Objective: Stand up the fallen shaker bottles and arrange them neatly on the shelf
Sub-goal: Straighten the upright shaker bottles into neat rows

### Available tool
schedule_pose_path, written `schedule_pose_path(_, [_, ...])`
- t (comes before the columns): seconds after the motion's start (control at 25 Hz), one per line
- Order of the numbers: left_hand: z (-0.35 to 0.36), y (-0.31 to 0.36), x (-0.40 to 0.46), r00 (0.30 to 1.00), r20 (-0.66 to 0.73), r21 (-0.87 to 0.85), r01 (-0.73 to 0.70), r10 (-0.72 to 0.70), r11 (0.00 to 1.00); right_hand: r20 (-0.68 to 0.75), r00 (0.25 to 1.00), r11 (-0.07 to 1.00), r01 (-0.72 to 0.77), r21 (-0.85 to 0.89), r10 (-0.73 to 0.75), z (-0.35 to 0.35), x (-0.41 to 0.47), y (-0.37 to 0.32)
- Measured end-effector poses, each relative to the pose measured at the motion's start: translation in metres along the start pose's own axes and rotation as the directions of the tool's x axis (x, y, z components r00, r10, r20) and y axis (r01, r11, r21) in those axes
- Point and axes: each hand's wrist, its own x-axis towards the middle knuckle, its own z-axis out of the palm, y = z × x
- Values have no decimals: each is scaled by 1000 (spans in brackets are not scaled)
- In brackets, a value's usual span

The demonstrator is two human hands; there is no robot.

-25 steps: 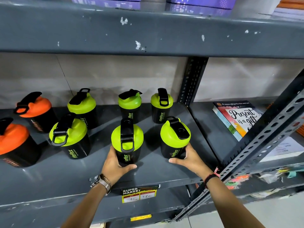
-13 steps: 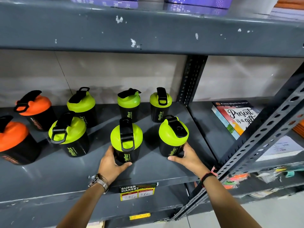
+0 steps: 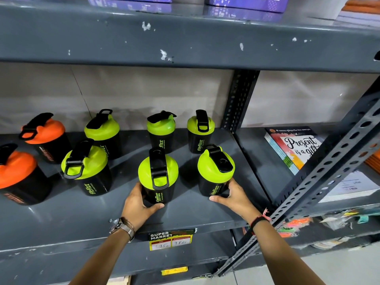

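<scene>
Gripping low, left hand on middle shaker bottle, right hand on right shaker bottle, we should slide both level along the shelf into line.

Grey metal shelf with eight upright shaker bottles.

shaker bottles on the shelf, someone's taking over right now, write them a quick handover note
Left hand: wrapped round the base of the front middle green bottle.
Right hand: wrapped round the base of the front right green bottle.
Shelf: eight bottles, two rows of four, all upright. The orange pair is on the left, the six green ones to their right.
Done: nothing lies fallen in view.
Left: probably just squaring up. The front left green bottle sits crowded against the one behind, and lid straps point different ways.
</scene>
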Motion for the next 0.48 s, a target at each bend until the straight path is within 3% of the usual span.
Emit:
schedule_pose_path(0.28, [-1,4,-1,999,46,-62,32,-29,998,10,1000,1000,1,-6,-1,-1,-5,-2])
schedule_pose_path(0.4, [-8,-2,-16,997,73,-183,30,-17,983,-177,984,993,50,104,-31,4,-29,3])
schedule_pose_path(0.48, [-21,-12,-31,1000,8,-170,-16,17,985,-353,933,981,133,142,-75,15,-53,-4])
